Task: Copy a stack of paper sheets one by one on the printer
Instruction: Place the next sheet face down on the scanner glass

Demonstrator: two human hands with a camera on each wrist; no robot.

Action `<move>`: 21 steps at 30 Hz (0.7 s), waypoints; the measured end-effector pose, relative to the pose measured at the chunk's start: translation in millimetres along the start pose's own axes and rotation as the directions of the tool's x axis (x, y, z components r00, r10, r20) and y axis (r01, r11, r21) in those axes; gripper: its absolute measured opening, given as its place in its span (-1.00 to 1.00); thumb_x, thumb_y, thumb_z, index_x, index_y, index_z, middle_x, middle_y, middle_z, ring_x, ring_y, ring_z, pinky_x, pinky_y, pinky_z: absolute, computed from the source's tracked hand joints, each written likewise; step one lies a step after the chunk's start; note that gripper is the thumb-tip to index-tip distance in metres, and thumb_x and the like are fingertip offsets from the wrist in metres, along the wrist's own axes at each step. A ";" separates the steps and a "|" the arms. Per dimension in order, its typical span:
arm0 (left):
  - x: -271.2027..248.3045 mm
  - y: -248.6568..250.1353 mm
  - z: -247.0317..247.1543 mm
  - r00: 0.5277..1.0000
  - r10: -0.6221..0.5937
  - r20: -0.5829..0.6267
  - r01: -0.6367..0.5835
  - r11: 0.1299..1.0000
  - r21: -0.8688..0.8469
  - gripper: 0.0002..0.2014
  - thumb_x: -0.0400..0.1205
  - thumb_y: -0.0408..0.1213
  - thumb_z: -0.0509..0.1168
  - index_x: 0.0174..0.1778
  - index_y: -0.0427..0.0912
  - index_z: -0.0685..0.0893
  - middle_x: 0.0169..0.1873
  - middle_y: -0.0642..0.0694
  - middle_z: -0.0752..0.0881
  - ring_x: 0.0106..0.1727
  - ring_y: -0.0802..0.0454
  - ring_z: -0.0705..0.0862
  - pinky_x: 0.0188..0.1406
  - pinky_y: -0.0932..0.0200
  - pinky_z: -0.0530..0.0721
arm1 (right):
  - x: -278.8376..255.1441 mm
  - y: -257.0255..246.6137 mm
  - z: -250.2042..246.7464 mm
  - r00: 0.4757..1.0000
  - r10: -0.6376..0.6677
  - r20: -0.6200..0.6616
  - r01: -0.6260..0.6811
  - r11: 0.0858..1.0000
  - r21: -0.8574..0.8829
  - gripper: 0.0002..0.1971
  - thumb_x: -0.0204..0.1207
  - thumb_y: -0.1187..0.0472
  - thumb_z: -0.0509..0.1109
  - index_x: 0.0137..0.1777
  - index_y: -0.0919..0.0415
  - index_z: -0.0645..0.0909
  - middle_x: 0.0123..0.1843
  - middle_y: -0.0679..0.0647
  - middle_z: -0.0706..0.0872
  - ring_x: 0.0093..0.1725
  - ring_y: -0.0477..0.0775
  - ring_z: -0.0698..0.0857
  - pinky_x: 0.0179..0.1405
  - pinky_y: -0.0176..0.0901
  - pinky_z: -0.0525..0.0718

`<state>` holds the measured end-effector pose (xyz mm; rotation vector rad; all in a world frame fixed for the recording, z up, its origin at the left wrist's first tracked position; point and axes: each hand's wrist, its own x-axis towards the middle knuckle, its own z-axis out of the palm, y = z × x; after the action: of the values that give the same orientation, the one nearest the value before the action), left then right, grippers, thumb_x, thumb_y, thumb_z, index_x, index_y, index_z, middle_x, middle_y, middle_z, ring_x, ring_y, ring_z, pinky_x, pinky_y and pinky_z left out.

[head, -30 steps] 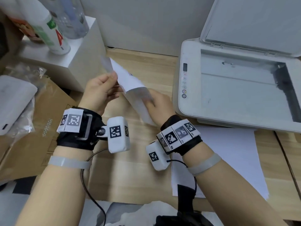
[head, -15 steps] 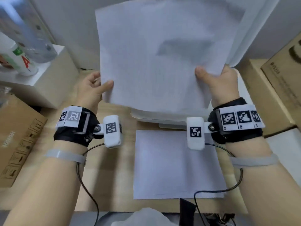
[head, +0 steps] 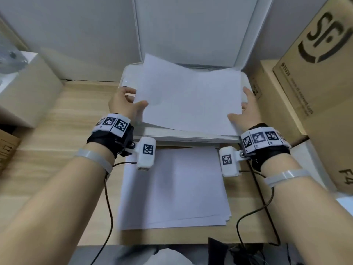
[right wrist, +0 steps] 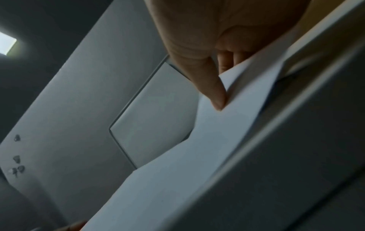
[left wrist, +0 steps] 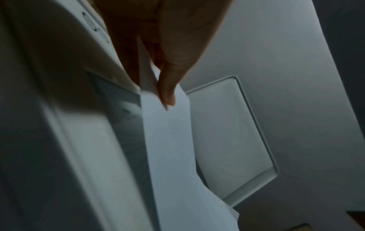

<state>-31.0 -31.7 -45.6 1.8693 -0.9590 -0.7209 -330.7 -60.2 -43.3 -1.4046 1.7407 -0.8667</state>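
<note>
A white paper sheet point(head: 188, 96) hangs low over the bed of the white printer point(head: 183, 137), whose lid point(head: 189, 29) stands raised behind it. My left hand point(head: 127, 103) pinches the sheet's left edge, thumb on top; in the left wrist view the thumb presses the sheet point(left wrist: 168, 140) against fingers beneath. My right hand point(head: 246, 109) pinches the near right corner, and in the right wrist view the thumb lies on the sheet point(right wrist: 207, 148). A stack of white sheets point(head: 172, 188) lies on the wooden table point(head: 76, 111) in front of the printer.
Large cardboard boxes point(head: 313, 88) stand close against the printer's right side. A white box point(head: 24, 88) sits at the left with a bottle on it. Another cardboard box point(head: 7, 148) is at the far left edge. Cables point(head: 108, 197) trail from both wrists.
The sheet, held upright in front of the lid half a second ago, has come down nearly flat over the printer bed. Both hands moved down and forward with it.
</note>
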 end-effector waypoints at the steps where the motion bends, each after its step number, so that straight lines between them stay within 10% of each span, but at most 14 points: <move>1: -2.3 -1.1 0.0 1.000 -0.001 0.000 0.001 1.000 0.017 -0.54 0.40 -0.28 0.57 0.17 -0.05 0.57 -0.14 -0.05 0.67 -0.07 -0.02 0.66 0.08 0.05 0.68 | 0.3 2.6 0.4 1.000 -0.001 0.023 0.002 1.000 -0.029 -0.18 0.45 0.43 0.36 0.63 -0.07 0.11 0.33 0.16 0.60 0.33 0.12 0.59 0.30 -0.12 0.55; 4: -5.2 -3.2 -2.5 0.998 0.050 0.041 -0.055 0.989 0.135 -0.40 0.40 -0.25 0.58 0.34 -0.05 0.54 -0.01 -0.07 0.64 0.01 0.01 0.61 0.06 0.17 0.57 | 0.2 4.9 0.5 0.994 -0.056 0.095 0.070 0.985 -0.160 -0.30 0.52 0.37 0.34 0.61 0.00 0.20 0.55 0.08 0.35 0.53 0.04 0.37 0.32 -0.45 0.26; 8: -6.3 -5.3 -7.7 0.976 0.205 0.073 -0.216 0.864 0.455 -0.55 0.40 -0.06 0.55 0.22 0.08 0.68 0.28 -0.14 0.50 0.36 -0.15 0.40 0.31 0.07 0.32 | -5.8 7.6 -5.4 0.996 -0.069 0.049 0.082 0.932 -0.354 -0.45 0.49 0.17 0.37 0.48 -0.14 0.41 0.56 -0.04 0.27 0.56 0.01 0.21 0.55 -0.11 0.06; 14: -0.9 -15.2 -21.0 0.952 0.047 0.302 -0.255 0.668 0.699 -0.70 0.66 0.16 0.14 0.32 0.46 0.53 0.68 0.09 -0.07 0.65 -0.11 -0.08 0.54 -0.20 -0.07 | -12.3 13.3 -11.6 0.978 0.105 0.182 -0.001 0.869 -0.495 -0.53 0.50 -0.01 0.36 0.39 -0.38 0.43 0.69 -0.14 -0.08 0.65 -0.05 -0.24 0.55 0.02 -0.26; 21: 4.5 -21.2 -23.1 0.913 -0.036 0.407 -0.275 0.682 0.678 -0.63 0.65 0.14 0.18 0.37 0.57 0.37 0.65 0.07 -0.32 0.66 -0.08 -0.31 0.54 -0.30 -0.25 | -9.3 13.6 -12.1 0.979 0.096 0.177 0.014 0.846 -0.534 -0.48 0.55 0.00 0.36 0.49 -0.31 0.35 0.70 -0.09 -0.12 0.65 -0.02 -0.25 0.56 0.09 -0.22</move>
<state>-3.7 -18.7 -54.9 2.3425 -1.8306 -0.6967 -346.5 -47.8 -47.6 -1.7270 1.9274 -0.1954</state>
